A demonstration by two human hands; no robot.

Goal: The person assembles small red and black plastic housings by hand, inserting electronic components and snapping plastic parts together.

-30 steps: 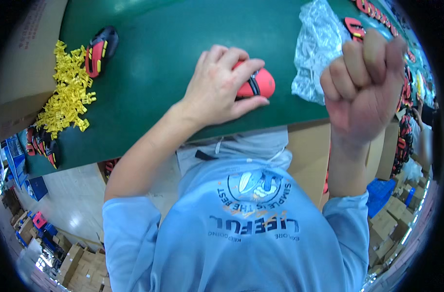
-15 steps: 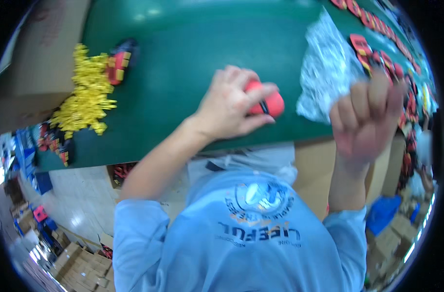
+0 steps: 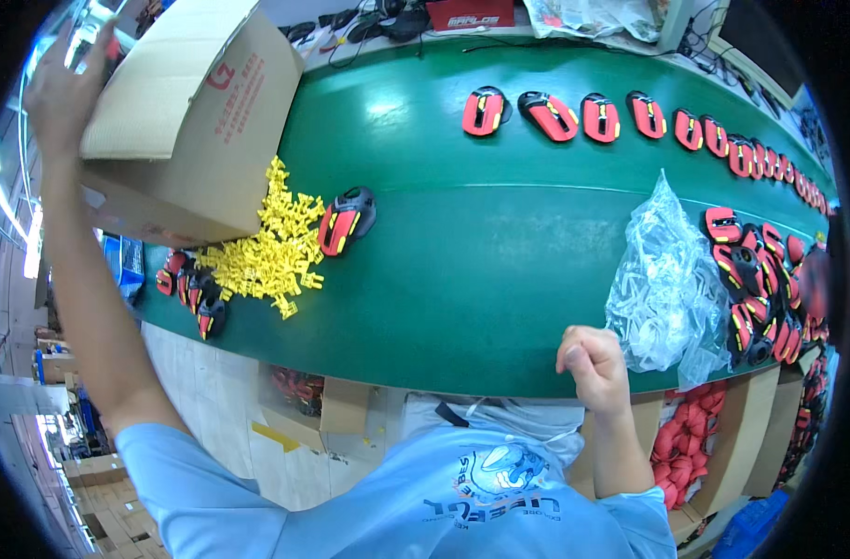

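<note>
My left hand (image 3: 63, 98) is raised at the far left, beside the upper flap of a large cardboard box (image 3: 225, 116). Its fingers look spread, and a small red patch (image 3: 114, 47) shows next to the fingertips; whether they touch it cannot be made out. Over the table's front edge, my right hand (image 3: 595, 368) is closed in a fist, hiding whatever it may hold. Just right of that fist lies a crumpled clear plastic bag (image 3: 663, 293). A red-and-black oval piece with yellow strips (image 3: 343, 224) rests beside a heap of small yellow plastic parts (image 3: 276, 238).
Red-and-black oval pieces (image 3: 600, 118) line the far side of the green table (image 3: 481, 307). Several more are piled at the right (image 3: 747, 270). Below the table stand an open carton of red parts (image 3: 691, 438) and another carton (image 3: 346, 405).
My left hand has left the red rounded piece at the table's middle and swung up to the far-left box. My right fist has come down and inward. The view has shifted.
</note>
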